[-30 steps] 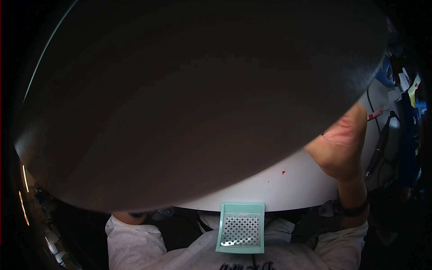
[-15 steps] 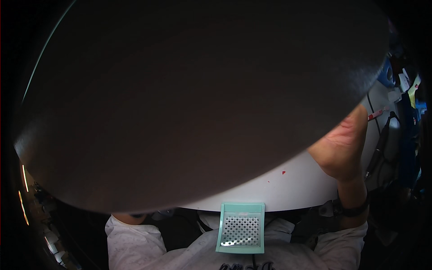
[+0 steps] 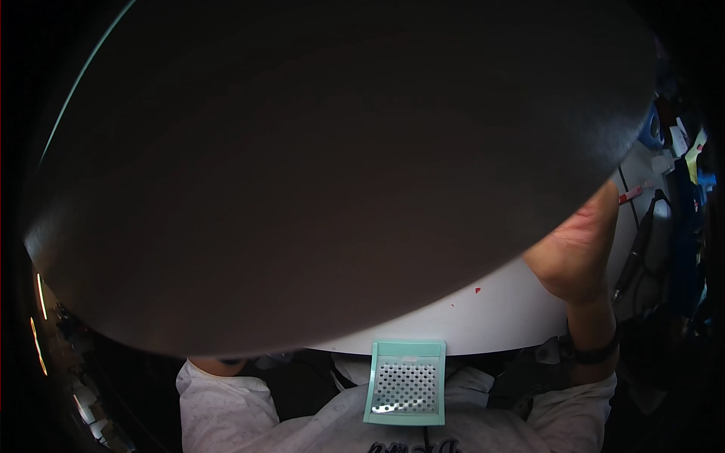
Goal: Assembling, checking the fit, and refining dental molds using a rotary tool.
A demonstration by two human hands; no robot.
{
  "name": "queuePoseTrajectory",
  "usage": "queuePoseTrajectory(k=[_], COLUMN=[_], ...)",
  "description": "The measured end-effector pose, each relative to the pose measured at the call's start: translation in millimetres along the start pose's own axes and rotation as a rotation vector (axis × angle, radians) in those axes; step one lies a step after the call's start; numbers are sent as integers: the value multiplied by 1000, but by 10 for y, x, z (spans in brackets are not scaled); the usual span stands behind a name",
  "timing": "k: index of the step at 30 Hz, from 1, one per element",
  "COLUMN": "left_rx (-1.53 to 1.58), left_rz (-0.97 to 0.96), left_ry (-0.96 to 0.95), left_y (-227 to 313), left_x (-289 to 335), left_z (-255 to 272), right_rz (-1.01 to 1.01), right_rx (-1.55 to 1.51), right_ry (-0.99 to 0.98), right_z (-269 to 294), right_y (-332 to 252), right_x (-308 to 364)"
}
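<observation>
A large dark object with a curved edge (image 3: 325,189) hangs close in front of the view and hides most of the table. What it is cannot be made out. My right hand (image 3: 578,245) is at the right, palm side partly showing, against the edge of this object. Its fingers are hidden behind it. Only a bit of my left forearm (image 3: 226,367) shows below the dark edge, and the left hand is out of sight. At the table's near edge, in front of my shirt, is a mint-green framed piece with a perforated metal panel (image 3: 406,385), resembling a small grater.
Small red bits (image 3: 477,291) lie on the white table (image 3: 453,325). A red and pink stick-like item (image 3: 633,194), a dark cable and a long black object (image 3: 638,253) are beyond my right hand. Blue and white items (image 3: 678,140) crowd the far right.
The dark object and my right hand have shifted very slightly in the picture. Otherwise the scene looks the same.
</observation>
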State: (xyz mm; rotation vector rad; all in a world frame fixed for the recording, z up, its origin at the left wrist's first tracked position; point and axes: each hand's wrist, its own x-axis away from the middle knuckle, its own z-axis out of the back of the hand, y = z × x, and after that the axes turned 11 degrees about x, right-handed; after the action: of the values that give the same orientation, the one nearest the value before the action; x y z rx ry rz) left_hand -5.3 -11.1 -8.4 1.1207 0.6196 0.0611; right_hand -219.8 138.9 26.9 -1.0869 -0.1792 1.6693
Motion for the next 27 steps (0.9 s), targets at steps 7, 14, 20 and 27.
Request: queuePoseTrajectory(k=[7,14,20,27], left_rx=[8,-60,-50,-29], left_rz=[-31,13,-14,-4], left_ry=[-19,-48,-23,-12], left_y=[-78,26,-96,-53], left_x=[17,-12,103,85], left_z=[10,5,27,17], right_rz=[-2,-5,-7,-16], right_rx=[4,8,12,24], right_ry=[2,-5,-9,-10], right_z=[7,5,-13,-15], right_y=[0,-4,-8,-11], right_x=[-11,-12,-10,2])
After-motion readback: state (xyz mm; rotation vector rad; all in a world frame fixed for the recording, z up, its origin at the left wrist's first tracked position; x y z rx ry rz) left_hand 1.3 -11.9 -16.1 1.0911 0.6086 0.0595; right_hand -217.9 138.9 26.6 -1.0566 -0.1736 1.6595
